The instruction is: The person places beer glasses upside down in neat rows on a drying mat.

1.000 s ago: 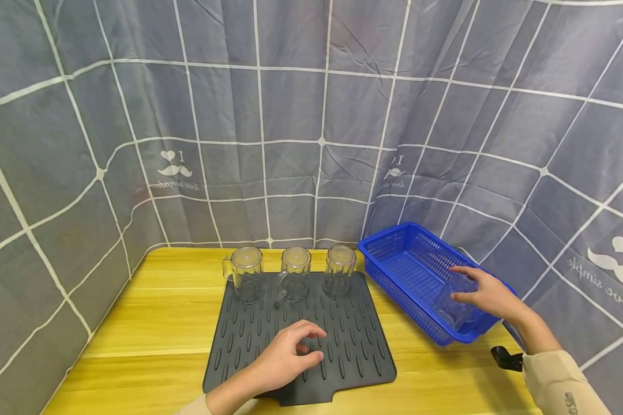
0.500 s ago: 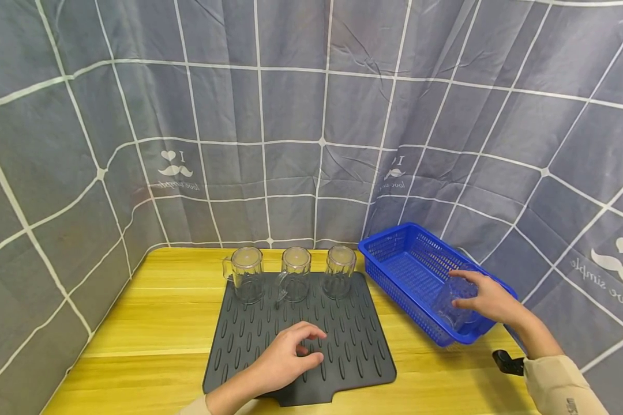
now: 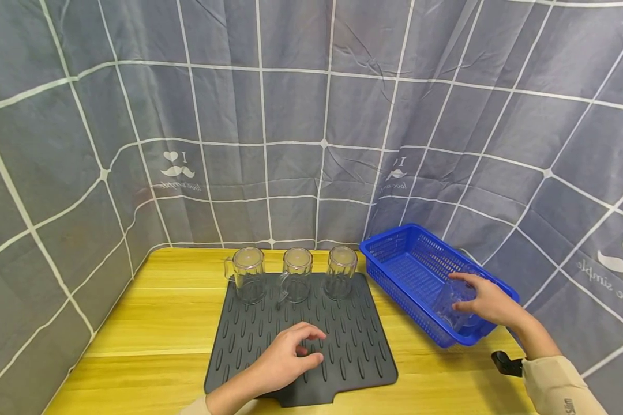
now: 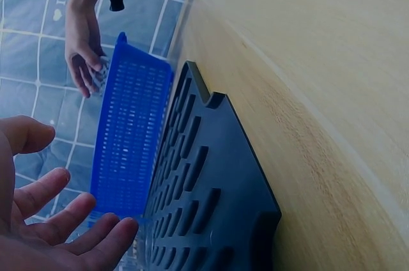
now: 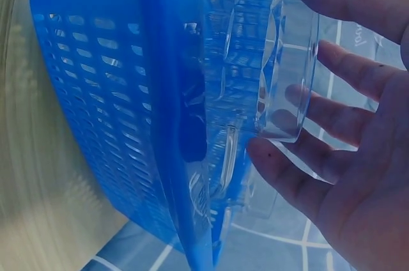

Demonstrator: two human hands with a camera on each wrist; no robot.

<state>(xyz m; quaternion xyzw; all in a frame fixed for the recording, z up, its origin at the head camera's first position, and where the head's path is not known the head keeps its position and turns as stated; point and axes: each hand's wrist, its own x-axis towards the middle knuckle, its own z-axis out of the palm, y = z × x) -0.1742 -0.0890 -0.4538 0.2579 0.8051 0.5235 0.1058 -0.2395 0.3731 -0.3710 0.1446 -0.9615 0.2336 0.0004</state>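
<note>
My right hand (image 3: 490,300): Over the near end of the blue basket (image 3: 394,293), fingers (image 5: 354,66) bent around one end of a clear glass mug (image 5: 287,47); some fingertips show only through the glass, and how firmly they press I cannot tell.
Mug in the basket: Lower part sunk behind the blue wall and blurred against the mesh; below it, in the right wrist view, lies another clear outline, its handle or a second glass, I cannot say which.
My left hand (image 3: 291,354): Loosely spread above the dark mat (image 3: 353,346), holding nothing; its palm is cut off at the edge of the left wrist view.
Mugs on the mat: Three in a row along the far edge, the left mug (image 3: 249,279), the middle mug (image 3: 297,279) and the right mug (image 3: 341,274); two handles show, the third is out of sight.
Right sleeve (image 3: 560,374): Cropped by the frame, its lettering only partly legible, a black device (image 3: 507,364) beside the cuff.
Backdrop: Grey checked curtain (image 3: 291,115) behind the yellow worktop (image 3: 150,323), its rightmost print cut short.
</note>
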